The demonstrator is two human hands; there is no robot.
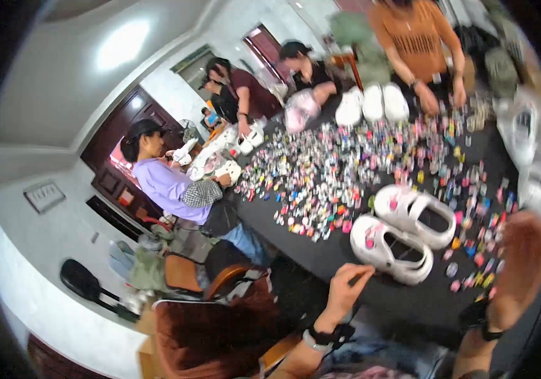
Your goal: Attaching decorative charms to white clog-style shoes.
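Head view: you look down on a dark counter [295, 249], with co-workers [164, 189] along it.
Near shoe [381, 260]: white, upright on the counter at your end, pink decoration at the toe, open at the heel strap.
Far shoe [417, 207]: its match, upright just beyond it, the two side by side.
Left hand [343, 292]: just beside the near shoe; fingers bent toward the thumb, but you cannot tell whether this grip meets on anything, or touches the shoe.
Right hand [518, 268]: right of the pair, over the counter's edge area near the charms [327, 183]; too blurred to tell whether its grip is apart or together.
Shoe handling: likely light, with a springy, foam-like body that gives under your thumb; best held by the heel rim or the side wall, leaving the decorated toe free.
Charm handling: tiny, nearly weightless, probably hard and slick; take one by its edges between fingertip and thumb, since a loose pinch could let it skip away.
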